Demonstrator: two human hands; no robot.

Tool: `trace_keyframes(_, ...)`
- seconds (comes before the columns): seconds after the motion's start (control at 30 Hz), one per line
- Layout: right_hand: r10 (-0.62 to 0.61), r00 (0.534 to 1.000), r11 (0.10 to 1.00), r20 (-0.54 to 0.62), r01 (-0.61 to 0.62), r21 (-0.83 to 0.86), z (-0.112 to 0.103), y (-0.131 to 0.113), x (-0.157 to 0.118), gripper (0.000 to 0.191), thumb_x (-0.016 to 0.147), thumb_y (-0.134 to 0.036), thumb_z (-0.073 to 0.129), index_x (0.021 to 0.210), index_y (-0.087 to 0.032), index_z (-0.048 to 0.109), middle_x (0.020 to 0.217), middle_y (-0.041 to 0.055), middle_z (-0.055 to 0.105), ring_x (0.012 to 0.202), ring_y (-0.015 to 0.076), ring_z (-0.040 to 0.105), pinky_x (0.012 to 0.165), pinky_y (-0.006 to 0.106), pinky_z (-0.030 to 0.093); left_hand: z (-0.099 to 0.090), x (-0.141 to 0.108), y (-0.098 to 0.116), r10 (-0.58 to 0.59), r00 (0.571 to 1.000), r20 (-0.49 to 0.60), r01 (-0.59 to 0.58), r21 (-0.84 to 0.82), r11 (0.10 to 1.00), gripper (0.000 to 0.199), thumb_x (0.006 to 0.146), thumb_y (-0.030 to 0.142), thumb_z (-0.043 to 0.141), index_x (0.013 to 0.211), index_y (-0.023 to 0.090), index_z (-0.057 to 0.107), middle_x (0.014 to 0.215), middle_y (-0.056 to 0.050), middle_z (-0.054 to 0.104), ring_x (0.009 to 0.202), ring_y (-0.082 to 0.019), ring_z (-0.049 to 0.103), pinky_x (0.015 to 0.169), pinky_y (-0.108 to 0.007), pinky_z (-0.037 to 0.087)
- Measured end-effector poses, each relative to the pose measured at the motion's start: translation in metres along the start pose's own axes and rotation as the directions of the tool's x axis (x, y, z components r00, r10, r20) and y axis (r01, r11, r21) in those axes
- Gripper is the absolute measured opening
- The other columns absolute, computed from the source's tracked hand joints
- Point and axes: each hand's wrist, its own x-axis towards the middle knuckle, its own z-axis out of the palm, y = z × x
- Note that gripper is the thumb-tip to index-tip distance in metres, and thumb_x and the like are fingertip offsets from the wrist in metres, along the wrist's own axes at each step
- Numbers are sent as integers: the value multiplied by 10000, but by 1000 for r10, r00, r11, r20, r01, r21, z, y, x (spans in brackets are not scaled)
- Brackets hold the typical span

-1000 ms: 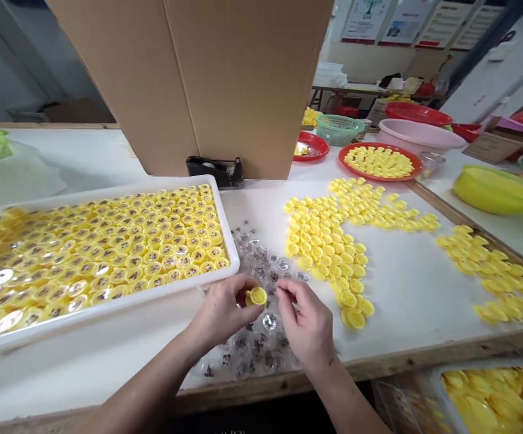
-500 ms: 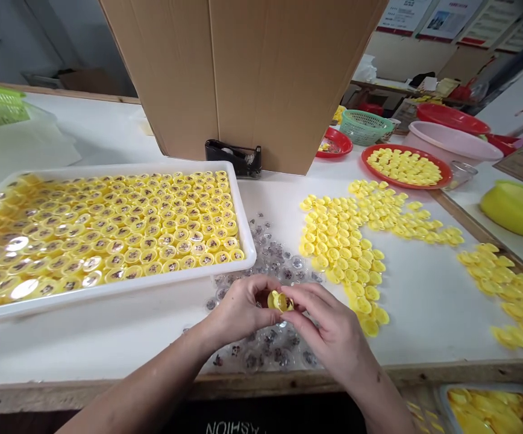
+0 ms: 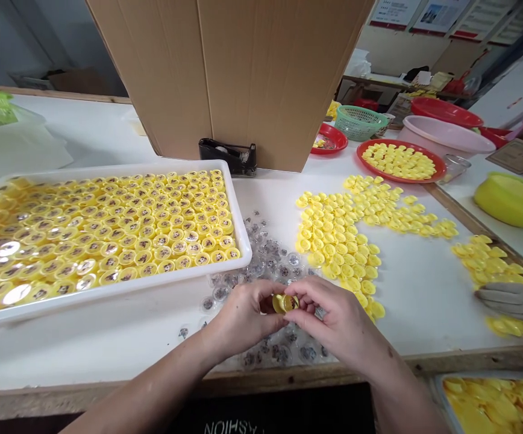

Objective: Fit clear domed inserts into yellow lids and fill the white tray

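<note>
Over the front middle of the table, my left hand (image 3: pixel 249 310) is closed around a small round yellow plastic cap (image 3: pixel 279 303). Facing it, my right hand (image 3: pixel 331 308) pinches a small clear disc with a dark printed picture (image 3: pixel 291 302), held against the cap. My fingers partly cover both pieces. Under and around my hands lie many loose clear printed discs (image 3: pixel 270 256). To the left, a white tray (image 3: pixel 244 247) holds rows of yellow caps with printed tops. On the right spreads a patch of plain yellow caps (image 3: pixel 334 232).
Behind stand a tall cardboard box (image 3: pixel 243 78) and a black tape dispenser (image 3: pixel 228 158). Red plate (image 3: pixel 440 169) and green basket (image 3: pixel 361 123) sit back right. Another person's hand (image 3: pixel 517 301) rests among yellow pieces at the right. A tub (image 3: pixel 442 398) of yellow parts is lower right.
The cap and disc have turned between my fingers, so the disc's print now faces right. Another person's hand has come in at the right edge. The view has shifted slightly.
</note>
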Motion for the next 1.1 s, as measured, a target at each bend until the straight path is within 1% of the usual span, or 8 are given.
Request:
trace_keyframes(0.1, -23, 999, 1000, -47, 22, -22, -1, -2, -3, 241, 779, -134, 597, 995, -240, 609, 869, 4, 645, 728, 138, 615, 650, 247, 520, 0, 0, -2, -29, 995, 92, 52, -253, 966, 266, 762, 215, 606, 1019, 155, 635, 857, -40, 671, 772, -150, 602, 680, -254, 469)
trace_keyframes(0.2, -61, 997, 998, -50, 60, -24, -2, -3, -5, 261, 777, -94, 590, 998, -231, 611, 928, 19, 647, 823, 152, 623, 700, 253, 523, 2, -1, -5, -40, 998, 48, 54, -357, 933, 348, 734, 202, 638, 1070, 138, 573, 968, -72, 667, 836, -170, 622, 739, -286, 489)
trace_keyframes(0.33, -101, 992, 995, -72, 100, -6, 2, -1, -7, 288, 781, -80, 616, 1023, -236, 606, 1047, 29, 620, 963, 166, 596, 813, 264, 506, 5, -2, -2, -50, 996, -71, 42, -107, 993, 308, 703, 124, 602, 1006, 171, 587, 858, -24, 675, 726, -139, 615, 641, -248, 479)
trace_keyframes(0.47, -1, 989, 995, -145, 15, 96, 11, 5, -11, 299, 776, -138, 666, 1046, -240, 588, 1052, 27, 603, 904, 152, 616, 794, 252, 538, 6, -3, 6, -20, 990, -139, 31, 77, 997, 319, 689, 91, 575, 990, 192, 605, 810, 11, 678, 709, -126, 614, 640, -235, 468)
trace_keyframes(0.63, 34, 980, 995, -197, -15, 96, 13, 6, -14, 260, 750, -114, 676, 978, -219, 606, 1160, 53, 534, 903, 152, 617, 803, 261, 543, 5, -4, 5, 5, 999, -49, -6, -25, 1000, 307, 735, 137, 579, 1040, 168, 586, 868, -23, 673, 755, -142, 612, 674, -253, 475)
trace_keyframes(0.8, -37, 990, 999, -134, 40, 16, 5, 1, -13, 345, 746, -29, 635, 1003, -258, 606, 970, 6, 575, 871, 145, 578, 755, 254, 502, 5, -3, 0, -14, 1000, 18, 17, -214, 977, 288, 768, 216, 594, 1049, 156, 611, 839, -41, 673, 775, -166, 621, 661, -258, 485)
trace_keyframes(0.93, -29, 992, 996, -121, 39, 75, 6, 1, -12, 368, 747, -16, 623, 1017, -265, 599, 908, -21, 584, 725, 105, 567, 664, 223, 488, 5, -3, 2, -24, 1000, -15, 22, -138, 990, 277, 765, 232, 605, 1031, 164, 640, 760, -23, 665, 715, -155, 615, 621, -243, 474)
trace_keyframes(1.1, 32, 988, 995, -153, -17, 94, 10, 3, -14, 317, 748, -52, 639, 996, -249, 621, 907, -20, 617, 724, 107, 596, 676, 221, 499, 6, -6, 7, -80, 993, -82, 78, -28, 997, 323, 767, 217, 593, 1087, 190, 628, 633, 26, 625, 547, -105, 560, 519, -207, 424)
